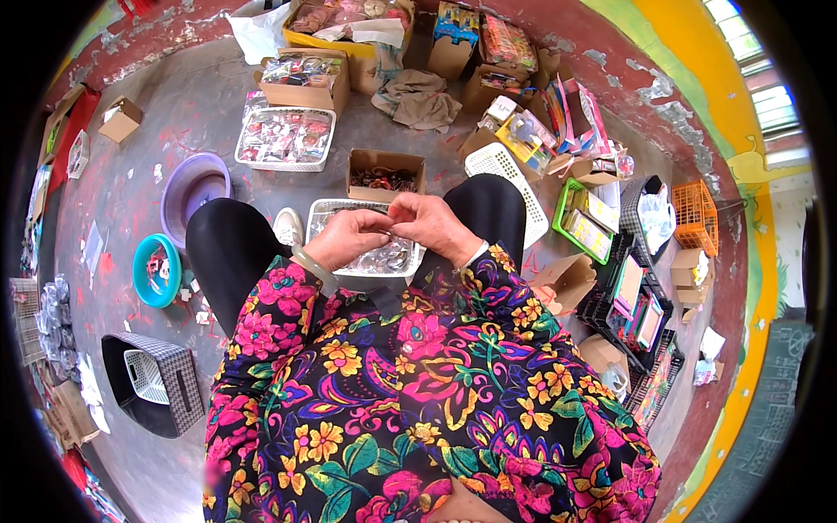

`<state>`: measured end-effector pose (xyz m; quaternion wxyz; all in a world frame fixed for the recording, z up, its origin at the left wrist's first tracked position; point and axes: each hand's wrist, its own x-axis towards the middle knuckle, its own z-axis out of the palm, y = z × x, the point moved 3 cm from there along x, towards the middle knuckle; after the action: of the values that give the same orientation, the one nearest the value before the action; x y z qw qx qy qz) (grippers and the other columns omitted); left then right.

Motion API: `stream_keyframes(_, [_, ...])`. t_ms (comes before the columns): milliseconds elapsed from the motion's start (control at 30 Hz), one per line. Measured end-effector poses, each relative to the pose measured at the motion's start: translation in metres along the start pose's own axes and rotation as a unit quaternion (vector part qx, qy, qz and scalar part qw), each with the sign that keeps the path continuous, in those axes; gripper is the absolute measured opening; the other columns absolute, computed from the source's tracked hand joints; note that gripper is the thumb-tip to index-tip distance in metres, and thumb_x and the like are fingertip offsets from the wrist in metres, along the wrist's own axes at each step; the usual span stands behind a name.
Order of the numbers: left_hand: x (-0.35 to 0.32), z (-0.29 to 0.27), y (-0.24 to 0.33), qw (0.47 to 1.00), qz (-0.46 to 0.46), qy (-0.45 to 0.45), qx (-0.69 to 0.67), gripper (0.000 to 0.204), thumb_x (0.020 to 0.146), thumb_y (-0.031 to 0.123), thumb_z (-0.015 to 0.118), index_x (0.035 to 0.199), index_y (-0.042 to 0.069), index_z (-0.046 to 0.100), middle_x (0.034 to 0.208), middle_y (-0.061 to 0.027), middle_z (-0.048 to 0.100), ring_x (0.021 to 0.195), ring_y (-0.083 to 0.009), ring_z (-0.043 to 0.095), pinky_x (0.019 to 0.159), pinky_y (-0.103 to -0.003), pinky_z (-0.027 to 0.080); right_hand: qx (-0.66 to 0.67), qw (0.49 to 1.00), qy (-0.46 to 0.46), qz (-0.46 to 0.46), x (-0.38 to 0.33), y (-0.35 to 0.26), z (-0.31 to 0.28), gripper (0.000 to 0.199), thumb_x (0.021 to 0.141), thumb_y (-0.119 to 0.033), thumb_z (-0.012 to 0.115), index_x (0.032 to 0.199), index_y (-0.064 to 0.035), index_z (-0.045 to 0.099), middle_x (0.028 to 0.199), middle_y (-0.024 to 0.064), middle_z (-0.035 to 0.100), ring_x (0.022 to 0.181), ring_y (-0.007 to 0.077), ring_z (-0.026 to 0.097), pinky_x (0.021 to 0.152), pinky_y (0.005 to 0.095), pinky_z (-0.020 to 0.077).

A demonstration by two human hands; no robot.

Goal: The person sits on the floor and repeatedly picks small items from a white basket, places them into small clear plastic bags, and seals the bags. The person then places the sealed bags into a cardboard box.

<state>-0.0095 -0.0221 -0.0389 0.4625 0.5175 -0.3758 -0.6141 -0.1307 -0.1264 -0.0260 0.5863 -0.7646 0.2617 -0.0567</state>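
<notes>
My left hand [347, 240] and my right hand [438, 227] meet in front of me, fingertips pinched together. Whatever lies between the fingers is too small to make out. Below them, between my knees, a white plastic basket [331, 204] holds small items in clear plastic bags [391, 259]; my hands cover part of it. Just beyond it stands an open cardboard box [366, 193] with a pile of small dark and reddish pieces inside.
A purple basin [171, 202] and a teal basin [139, 268] sit at my left, with a checkered storage bin [185, 383] nearer. Another white basket [240, 160] of bagged items is ahead. On my right are an empty white basket [534, 228], a green basket [568, 241] and black crates [643, 359].
</notes>
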Motion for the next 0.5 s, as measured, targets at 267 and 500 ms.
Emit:
stream_keyframes(267, [-0.001, -0.002, 0.004, 0.997, 0.018, 0.060, 0.046, 0.025, 0.080, 0.016, 0.062, 0.095, -0.004, 0.062, 0.084, -0.0053, 0.063, 0.076, -0.0086, 0.056, 0.070, -0.023, 0.046, -0.125, 0.991, 0.050, -0.022, 0.000, -0.018, 0.004, 0.021, 0.067, -0.014, 0.065, 0.084, -0.0045, 0.056, 0.070, 0.0121, 0.059, 0.065, 0.0244, 0.059, 0.059, 0.0329, 0.0456])
stream_keyframes(500, [-0.005, -0.001, 0.006, 0.984, 0.042, 0.135, 0.107, 0.021, 0.078, 0.015, 0.059, 0.089, -0.002, 0.063, 0.078, -0.0074, 0.064, 0.073, -0.0109, 0.059, 0.066, -0.024, 0.046, -0.259, 0.963, 0.039, -0.058, -0.001, -0.031, 0.012, 0.025, 0.072, -0.014, 0.059, 0.094, -0.0084, 0.050, 0.072, 0.0145, 0.060, 0.073, 0.0345, 0.058, 0.062, 0.0430, 0.0450])
